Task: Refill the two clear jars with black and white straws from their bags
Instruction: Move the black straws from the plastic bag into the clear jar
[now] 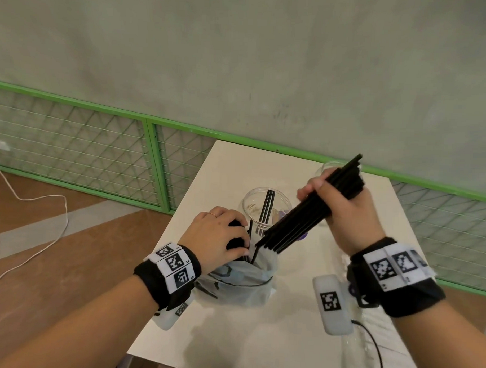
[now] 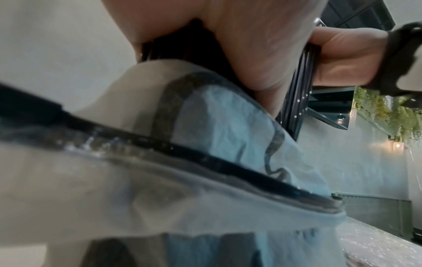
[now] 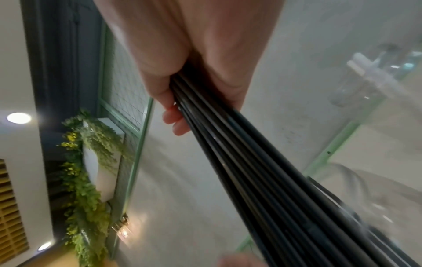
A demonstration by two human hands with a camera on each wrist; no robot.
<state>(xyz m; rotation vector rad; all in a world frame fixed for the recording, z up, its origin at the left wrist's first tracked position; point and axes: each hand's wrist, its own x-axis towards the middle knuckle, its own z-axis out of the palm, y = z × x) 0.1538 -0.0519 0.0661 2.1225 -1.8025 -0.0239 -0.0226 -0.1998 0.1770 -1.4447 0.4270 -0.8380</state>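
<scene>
Gripping a bundle of black straws, right hand holds it slanted above the clear jar, lower ends at the bag mouth; left hand curled round more black straws in the bag, just before the jar; jar holds a few upright black straws; second jar behind right hand; all on white table.

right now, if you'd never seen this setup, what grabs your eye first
First, the thick bundle of black straws gripped in the right hand, slanting over the white table. Next, the left hand clutching more black straws at the mouth of the plastic bag. Just behind stands a clear jar holding only a few black straws.
</scene>
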